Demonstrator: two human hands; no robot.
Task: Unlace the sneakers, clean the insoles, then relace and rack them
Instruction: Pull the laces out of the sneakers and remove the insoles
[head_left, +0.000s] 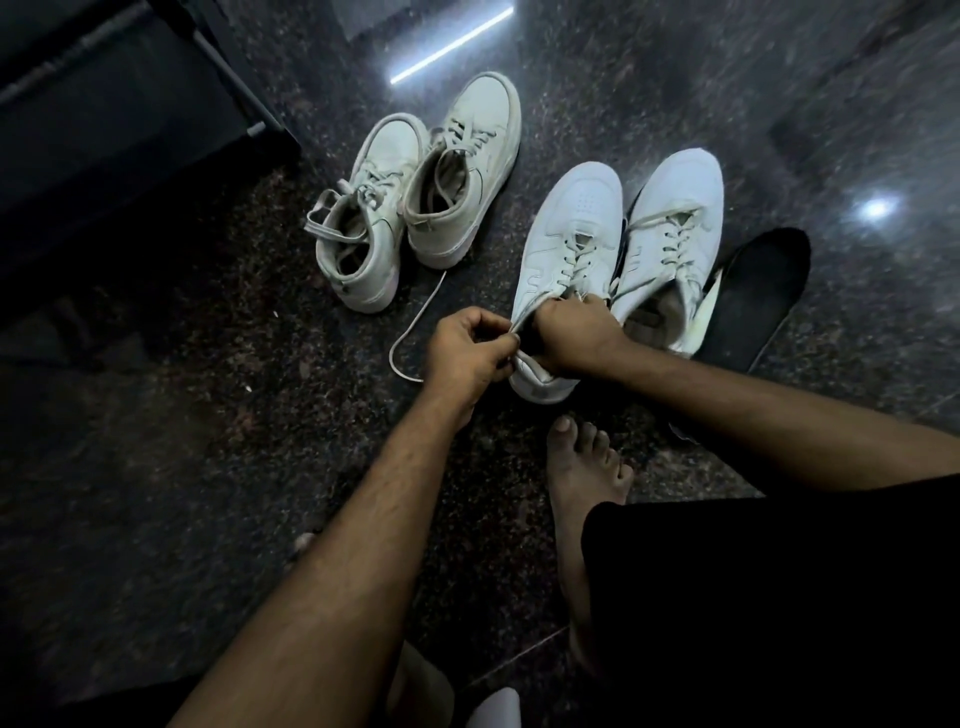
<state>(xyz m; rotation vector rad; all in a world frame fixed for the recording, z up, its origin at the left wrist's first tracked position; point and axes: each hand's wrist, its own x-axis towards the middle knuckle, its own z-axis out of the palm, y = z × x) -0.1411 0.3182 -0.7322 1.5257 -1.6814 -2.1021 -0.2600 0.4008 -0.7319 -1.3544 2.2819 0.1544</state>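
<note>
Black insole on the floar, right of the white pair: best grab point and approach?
Likely the insole's far rounded end, pinched by its edges from the right. That end lies flat and bare on the floor; the near end is tucked under the right sneaker.

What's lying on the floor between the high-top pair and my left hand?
Head view: a loose white lace trails across dark floor toward the left hand.

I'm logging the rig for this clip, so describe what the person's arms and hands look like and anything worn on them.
Two bare hands, left hand and right hand, on bare forearms. No sleeves, gloves, watch or rings show. A black garment covers the lap under the right arm.
</note>
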